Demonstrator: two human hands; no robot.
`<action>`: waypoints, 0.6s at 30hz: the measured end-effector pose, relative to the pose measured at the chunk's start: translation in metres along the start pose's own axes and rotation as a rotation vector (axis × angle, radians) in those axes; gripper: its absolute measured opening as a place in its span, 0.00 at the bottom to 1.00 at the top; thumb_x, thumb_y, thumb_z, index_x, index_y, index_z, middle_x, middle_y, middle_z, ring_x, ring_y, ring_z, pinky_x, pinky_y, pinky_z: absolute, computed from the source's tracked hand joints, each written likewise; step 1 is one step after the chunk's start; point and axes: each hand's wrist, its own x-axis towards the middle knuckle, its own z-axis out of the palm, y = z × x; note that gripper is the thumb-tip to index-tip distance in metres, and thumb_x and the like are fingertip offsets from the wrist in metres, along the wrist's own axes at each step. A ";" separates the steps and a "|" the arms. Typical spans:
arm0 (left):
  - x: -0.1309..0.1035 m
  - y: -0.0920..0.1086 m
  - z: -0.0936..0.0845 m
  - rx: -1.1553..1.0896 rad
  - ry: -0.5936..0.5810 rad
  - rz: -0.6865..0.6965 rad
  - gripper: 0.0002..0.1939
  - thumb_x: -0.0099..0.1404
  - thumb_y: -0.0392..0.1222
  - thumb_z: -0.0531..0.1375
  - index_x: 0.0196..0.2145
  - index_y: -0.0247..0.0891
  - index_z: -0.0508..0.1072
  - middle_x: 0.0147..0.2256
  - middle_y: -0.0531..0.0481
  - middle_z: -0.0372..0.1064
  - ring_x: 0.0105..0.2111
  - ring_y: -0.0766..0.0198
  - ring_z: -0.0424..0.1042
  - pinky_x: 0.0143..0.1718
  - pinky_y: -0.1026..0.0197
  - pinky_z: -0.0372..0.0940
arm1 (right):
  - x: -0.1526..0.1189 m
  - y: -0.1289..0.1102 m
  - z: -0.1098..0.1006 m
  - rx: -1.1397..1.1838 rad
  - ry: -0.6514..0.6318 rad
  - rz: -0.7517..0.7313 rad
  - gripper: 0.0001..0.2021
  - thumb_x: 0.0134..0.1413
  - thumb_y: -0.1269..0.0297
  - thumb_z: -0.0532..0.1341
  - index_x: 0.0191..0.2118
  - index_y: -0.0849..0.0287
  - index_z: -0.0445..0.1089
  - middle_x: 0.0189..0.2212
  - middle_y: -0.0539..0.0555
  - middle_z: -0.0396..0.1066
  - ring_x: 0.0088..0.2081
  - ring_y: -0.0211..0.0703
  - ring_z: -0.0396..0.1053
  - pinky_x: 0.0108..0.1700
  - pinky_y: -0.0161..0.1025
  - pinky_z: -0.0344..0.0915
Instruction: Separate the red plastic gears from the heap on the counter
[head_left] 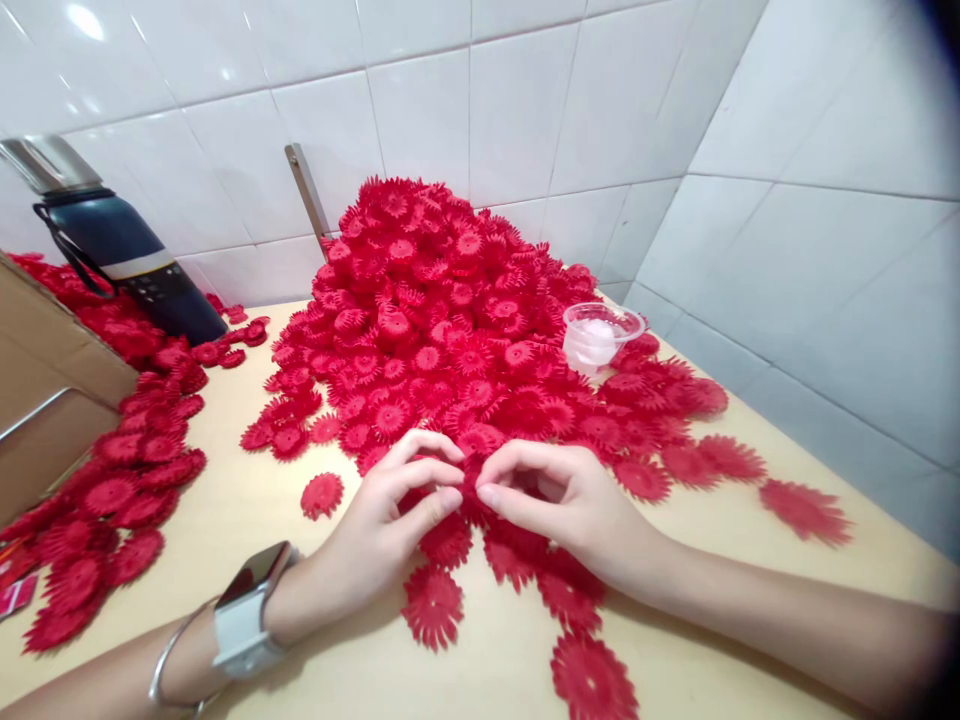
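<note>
A tall heap of red fringed fabric flowers [450, 300] rises on the pale table [360, 620] against the tiled wall. At its front edge, my left hand [405, 500] and my right hand [551, 490] face each other with a small gap between them. Red petals show between the fingertips of both hands, which are curled in a pinch around what looks like a red flower [470, 490]. Single flowers lie below the hands, one of them [433, 607] flat beneath my left hand. A watch and a bangle are on my left wrist.
A clear plastic cup [600, 335] with whitish contents sits at the heap's right side. On the left stand a dark blue bottle [142, 260] with a steel cap and a cardboard box [56, 370], with more red flowers [112, 490] beside them. A metal strip [306, 195] leans by the wall.
</note>
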 end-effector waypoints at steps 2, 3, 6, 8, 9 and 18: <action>0.000 0.000 0.000 -0.004 -0.002 -0.003 0.07 0.64 0.37 0.53 0.32 0.39 0.71 0.43 0.50 0.60 0.43 0.64 0.63 0.45 0.66 0.57 | 0.001 0.000 0.000 0.026 -0.001 0.003 0.05 0.50 0.65 0.59 0.27 0.60 0.68 0.23 0.48 0.65 0.24 0.33 0.61 0.26 0.31 0.59; 0.001 0.001 0.000 -0.005 -0.001 -0.004 0.07 0.64 0.37 0.53 0.32 0.39 0.71 0.43 0.50 0.60 0.43 0.65 0.63 0.45 0.66 0.57 | 0.001 -0.001 0.000 0.034 -0.002 0.003 0.05 0.50 0.65 0.59 0.27 0.60 0.67 0.23 0.47 0.65 0.24 0.33 0.61 0.26 0.31 0.58; 0.001 0.001 0.001 -0.004 0.005 -0.002 0.06 0.63 0.38 0.54 0.31 0.39 0.70 0.43 0.50 0.60 0.43 0.65 0.63 0.44 0.66 0.57 | 0.000 -0.001 0.001 0.024 -0.013 0.009 0.06 0.47 0.64 0.62 0.27 0.60 0.66 0.20 0.46 0.62 0.22 0.32 0.58 0.23 0.30 0.55; 0.001 0.001 0.002 0.000 0.009 0.001 0.06 0.62 0.38 0.55 0.31 0.39 0.71 0.42 0.50 0.60 0.42 0.65 0.63 0.44 0.66 0.57 | -0.001 -0.001 0.001 -0.005 -0.024 0.009 0.07 0.45 0.65 0.63 0.27 0.60 0.64 0.18 0.44 0.59 0.20 0.31 0.56 0.22 0.30 0.54; 0.001 0.001 0.002 0.004 0.015 0.002 0.05 0.62 0.38 0.55 0.30 0.39 0.71 0.42 0.50 0.60 0.42 0.65 0.63 0.44 0.66 0.57 | -0.001 -0.001 0.002 -0.019 -0.028 0.005 0.06 0.46 0.65 0.62 0.27 0.60 0.64 0.17 0.44 0.59 0.20 0.31 0.56 0.22 0.30 0.54; 0.002 -0.001 0.001 -0.027 0.099 -0.024 0.05 0.61 0.39 0.56 0.28 0.39 0.71 0.40 0.51 0.59 0.42 0.65 0.63 0.46 0.65 0.56 | -0.001 -0.001 0.001 -0.042 -0.008 -0.018 0.04 0.51 0.67 0.57 0.27 0.60 0.63 0.21 0.46 0.62 0.23 0.32 0.58 0.25 0.31 0.57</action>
